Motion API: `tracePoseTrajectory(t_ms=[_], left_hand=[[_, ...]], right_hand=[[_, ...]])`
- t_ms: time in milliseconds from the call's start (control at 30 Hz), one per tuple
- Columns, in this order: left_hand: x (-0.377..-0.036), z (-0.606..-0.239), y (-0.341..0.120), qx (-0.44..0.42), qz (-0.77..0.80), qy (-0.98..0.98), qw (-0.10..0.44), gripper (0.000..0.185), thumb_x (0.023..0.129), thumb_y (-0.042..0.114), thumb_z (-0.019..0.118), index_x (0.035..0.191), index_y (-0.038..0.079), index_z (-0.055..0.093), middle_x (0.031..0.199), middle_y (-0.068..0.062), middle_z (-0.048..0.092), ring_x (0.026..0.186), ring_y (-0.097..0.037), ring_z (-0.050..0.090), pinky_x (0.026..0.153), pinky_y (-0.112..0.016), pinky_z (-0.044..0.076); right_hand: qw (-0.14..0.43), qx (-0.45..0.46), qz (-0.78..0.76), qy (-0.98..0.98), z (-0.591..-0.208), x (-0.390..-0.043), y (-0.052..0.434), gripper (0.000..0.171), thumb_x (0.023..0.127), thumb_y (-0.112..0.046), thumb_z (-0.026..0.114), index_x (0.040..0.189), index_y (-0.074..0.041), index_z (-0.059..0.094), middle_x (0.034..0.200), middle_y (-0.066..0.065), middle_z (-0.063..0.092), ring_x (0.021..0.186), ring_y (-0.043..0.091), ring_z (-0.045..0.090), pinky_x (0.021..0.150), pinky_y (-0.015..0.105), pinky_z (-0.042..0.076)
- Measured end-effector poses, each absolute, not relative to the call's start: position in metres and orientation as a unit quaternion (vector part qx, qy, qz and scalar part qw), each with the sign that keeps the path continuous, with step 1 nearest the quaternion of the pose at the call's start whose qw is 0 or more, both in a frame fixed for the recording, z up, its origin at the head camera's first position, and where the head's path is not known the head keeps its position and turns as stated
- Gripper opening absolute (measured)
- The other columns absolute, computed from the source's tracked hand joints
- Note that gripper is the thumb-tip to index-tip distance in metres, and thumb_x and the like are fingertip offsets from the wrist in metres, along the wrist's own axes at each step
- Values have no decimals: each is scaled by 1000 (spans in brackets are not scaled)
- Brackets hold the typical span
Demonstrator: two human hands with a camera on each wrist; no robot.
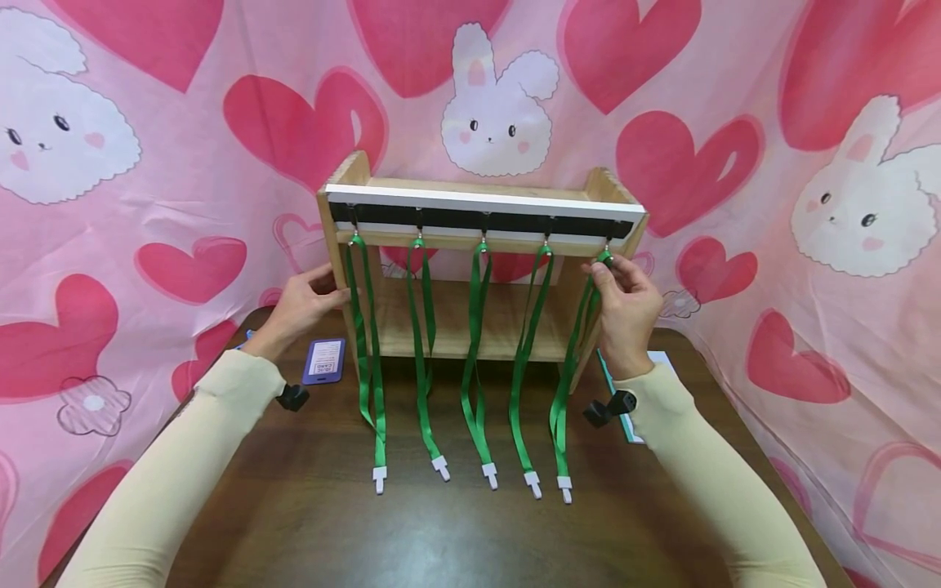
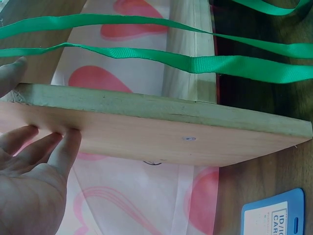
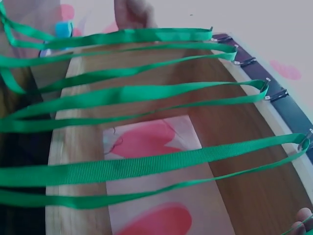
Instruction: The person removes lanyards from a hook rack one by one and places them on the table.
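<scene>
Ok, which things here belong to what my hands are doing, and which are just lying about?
Seemingly in the job:
wooden rack, gripped by the left hand
five green straps, the rightmost pinched by the right hand
metal hooks they hang from

Just lying about:
blue card holder on the table
teal-edged thing at right, partly hidden

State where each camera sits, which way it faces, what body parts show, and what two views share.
Head: on the head, facing forward and down at the wooden rack and green lanyards; left hand, right hand and both sleeves show.
Left wrist: on that wrist, facing the rack's side panel; the left hand's grip on its edge shows.
Right wrist: on that wrist, facing across the lanyards; right fingertips show lower right, left hand at top.
Head and left wrist share the blue badge.
</scene>
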State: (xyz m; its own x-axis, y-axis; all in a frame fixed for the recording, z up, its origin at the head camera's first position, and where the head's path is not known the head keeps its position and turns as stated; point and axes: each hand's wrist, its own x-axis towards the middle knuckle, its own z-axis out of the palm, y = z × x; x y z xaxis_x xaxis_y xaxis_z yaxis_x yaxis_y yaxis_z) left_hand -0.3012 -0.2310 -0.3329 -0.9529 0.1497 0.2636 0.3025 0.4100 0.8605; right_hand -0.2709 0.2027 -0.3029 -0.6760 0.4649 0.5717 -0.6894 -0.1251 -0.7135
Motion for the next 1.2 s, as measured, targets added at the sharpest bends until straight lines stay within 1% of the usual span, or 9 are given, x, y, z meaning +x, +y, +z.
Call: tracePoseTrajectory(t_ms=[133, 300, 400, 467, 633, 700, 933, 1133, 1200], left_hand=[[-301, -333, -231, -137, -530, -834, 72, 62, 96, 27, 70, 151, 11, 48, 141, -22, 60, 108, -2, 60, 84, -10, 52], [-300, -331, -231, -130, -526, -839, 62, 64, 96, 29, 69, 153, 13, 46, 144, -20, 59, 112, -9, 59, 85, -11, 53], [-300, -330, -231, -129, -523, -840, 60, 64, 96, 30, 69, 153, 13, 46, 143, -21, 59, 111, -8, 59, 84, -11, 53], [-300, -330, -231, -129, -521, -841, 62, 63, 96, 30, 69, 152, 12, 47, 142, -21, 60, 110, -7, 59, 83, -10, 52], [-302, -332, -231, -137, -520, -840, 72, 60, 96, 27, 69, 150, 9, 50, 138, -23, 62, 105, -3, 60, 83, -10, 53], [-302, -332, -232, -139, -519, -840, 75, 60, 96, 27, 69, 149, 8, 50, 137, -24, 62, 104, -2, 61, 83, -12, 54], [-303, -332, -230, -135, -518, -841, 72, 60, 95, 29, 69, 149, 9, 50, 138, -23, 62, 107, -5, 61, 84, -10, 53], [-303, -332, -230, -126, -521, -841, 74, 59, 96, 26, 69, 150, 10, 51, 139, -22, 62, 109, -8, 61, 83, -11, 53], [-303, -333, -231, -127, -519, -842, 73, 59, 96, 26, 68, 150, 10, 50, 140, -22, 61, 111, -10, 61, 83, -11, 53]], right_hand=[[380, 96, 754, -527, -300, -270, 201, 21, 86, -3, 78, 103, 8, 72, 80, 6, 77, 70, 13, 76, 74, 27, 62], [364, 93, 768, -519, -297, -270, 198, 15, 88, -1, 75, 100, 8, 72, 77, 5, 75, 64, 14, 74, 70, 27, 63], [349, 88, 774, -521, -295, -270, 199, 11, 92, -3, 72, 98, 6, 72, 75, 3, 75, 60, 13, 72, 66, 26, 63], [342, 84, 775, -525, -295, -270, 199, 13, 94, -6, 70, 97, 6, 72, 74, 3, 75, 57, 12, 70, 63, 25, 62], [325, 89, 769, -543, -294, -270, 199, 29, 97, -10, 67, 104, 18, 67, 70, 3, 73, 55, 12, 67, 58, 25, 61], [317, 92, 765, -553, -293, -269, 199, 31, 98, -11, 65, 105, 19, 66, 70, 3, 72, 56, 11, 67, 57, 25, 61], [286, 92, 758, -579, -291, -267, 207, 18, 100, -9, 61, 96, 5, 71, 62, 0, 66, 48, 7, 62, 51, 22, 58], [257, 101, 758, -590, -290, -265, 212, 25, 101, -9, 60, 108, 15, 66, 61, 0, 61, 45, 7, 61, 48, 22, 57], [251, 105, 760, -590, -290, -265, 212, 26, 101, -9, 60, 109, 16, 65, 61, 0, 61, 45, 7, 61, 48, 22, 57]])
